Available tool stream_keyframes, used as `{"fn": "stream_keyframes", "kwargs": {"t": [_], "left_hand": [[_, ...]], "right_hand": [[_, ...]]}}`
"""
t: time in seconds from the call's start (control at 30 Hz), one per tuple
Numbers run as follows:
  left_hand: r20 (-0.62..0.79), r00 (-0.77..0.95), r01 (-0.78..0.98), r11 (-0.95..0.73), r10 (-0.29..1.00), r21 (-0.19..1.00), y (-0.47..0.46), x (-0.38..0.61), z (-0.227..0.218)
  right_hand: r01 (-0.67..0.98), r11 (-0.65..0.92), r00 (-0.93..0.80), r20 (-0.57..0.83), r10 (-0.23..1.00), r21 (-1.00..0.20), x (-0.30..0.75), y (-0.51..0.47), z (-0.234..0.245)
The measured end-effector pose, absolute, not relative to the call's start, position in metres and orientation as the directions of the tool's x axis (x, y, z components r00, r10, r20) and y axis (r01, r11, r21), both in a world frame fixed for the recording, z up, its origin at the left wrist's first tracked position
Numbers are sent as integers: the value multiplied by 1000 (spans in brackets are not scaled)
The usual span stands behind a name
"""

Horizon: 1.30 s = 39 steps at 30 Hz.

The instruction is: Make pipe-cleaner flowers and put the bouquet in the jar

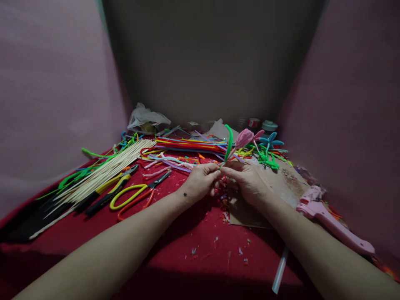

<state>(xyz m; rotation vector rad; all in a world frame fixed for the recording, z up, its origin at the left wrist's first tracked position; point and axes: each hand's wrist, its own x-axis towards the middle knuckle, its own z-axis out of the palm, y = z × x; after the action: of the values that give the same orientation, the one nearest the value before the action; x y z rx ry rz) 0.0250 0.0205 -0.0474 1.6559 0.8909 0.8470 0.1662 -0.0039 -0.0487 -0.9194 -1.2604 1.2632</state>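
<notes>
A pipe-cleaner flower with a pink bud [243,138] and a curved green leaf [230,142] leans up and to the right between my hands, above the red cloth. Low on its green stem, the fingertips of my left hand [201,180] are closed in a pinch. My right hand [248,181] comes in from the other side, its thumb and fingers closed on the same spot of the stem. The lower end of the stem is hidden by my fingers.
Scissors [137,193], pliers [109,189] and a pile of wooden sticks [106,177] lie left. Bundled pipe cleaners [190,144] stretch across the back. At right are a pink glue gun [334,221] with a glue stick, a cardboard piece [246,214] and a blue flower [271,141].
</notes>
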Motion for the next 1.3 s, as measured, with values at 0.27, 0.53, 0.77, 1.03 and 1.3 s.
{"fn": "stream_keyframes", "kwargs": {"t": [0.27,0.53,0.77,1.03,1.3], "left_hand": [[77,509,11,-96,857,995,24,21,-48],[44,597,-100,20,801,995,25,22,-50],[-26,697,-253,280,716,926,24,21,-51],[-7,753,-232,276,657,933,25,19,-46],[102,576,35,-149,811,988,18,22,-40]], "right_hand": [[-163,146,-196,177,965,-976,173,2,-58],[-308,68,-269,156,950,-949,177,8,-60],[-411,2,-294,134,946,-912,175,6,-56],[-401,46,-213,142,967,-915,174,3,-55],[-383,117,-89,163,983,-916,170,4,-56]]}}
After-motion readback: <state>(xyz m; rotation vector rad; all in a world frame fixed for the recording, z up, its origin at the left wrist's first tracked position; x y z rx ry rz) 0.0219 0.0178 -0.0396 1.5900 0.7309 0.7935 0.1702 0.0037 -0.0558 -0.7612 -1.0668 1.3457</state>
